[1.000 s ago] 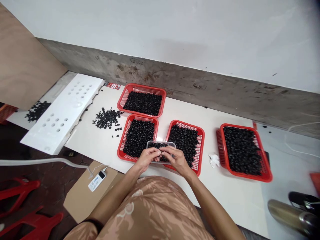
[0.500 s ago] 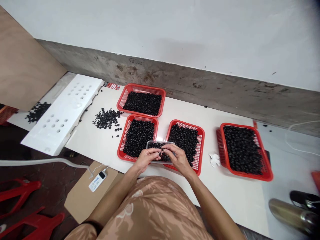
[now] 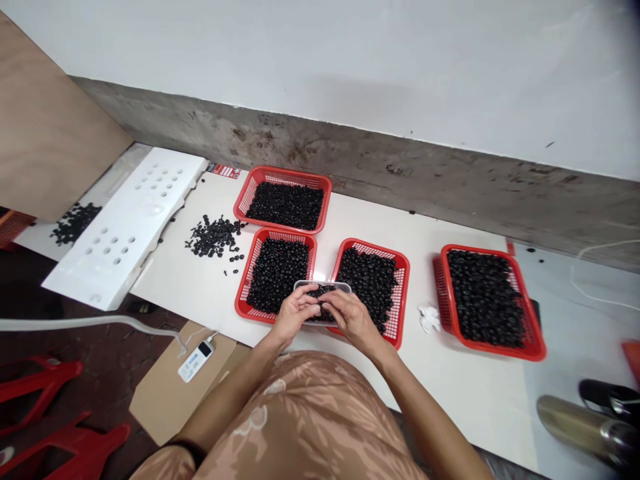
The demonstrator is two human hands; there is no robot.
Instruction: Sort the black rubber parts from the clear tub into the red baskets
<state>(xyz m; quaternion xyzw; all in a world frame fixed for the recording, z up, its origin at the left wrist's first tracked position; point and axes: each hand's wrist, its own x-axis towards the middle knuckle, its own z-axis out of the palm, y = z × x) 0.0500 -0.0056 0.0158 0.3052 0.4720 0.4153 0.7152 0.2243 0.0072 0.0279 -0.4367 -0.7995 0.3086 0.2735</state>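
Observation:
My left hand (image 3: 295, 312) and my right hand (image 3: 351, 316) meet over a small clear plastic tub (image 3: 344, 287) of small black parts. The fingers of both hands are pinched together, fingertips almost touching. A small black part seems to sit between them, mostly hidden by the fingers. Under the tub's left side stands a red basket (image 3: 241, 301) full of round black parts (image 3: 278, 270). Another red basket (image 3: 404, 283), also filled with black parts (image 3: 370, 280), is under its right side.
Behind is a third red basket (image 3: 327, 200); a fourth (image 3: 533, 343) stands right, past a crumpled white tissue (image 3: 429, 319). Loose black parts (image 3: 215, 237) lie left, near a white board with holes (image 3: 120, 233). Metal bottles (image 3: 575, 423) are at the right edge.
The fingertips have drawn closer together over the tub, and my right hand has shifted slightly left with its fingers more curled. The baskets have not moved.

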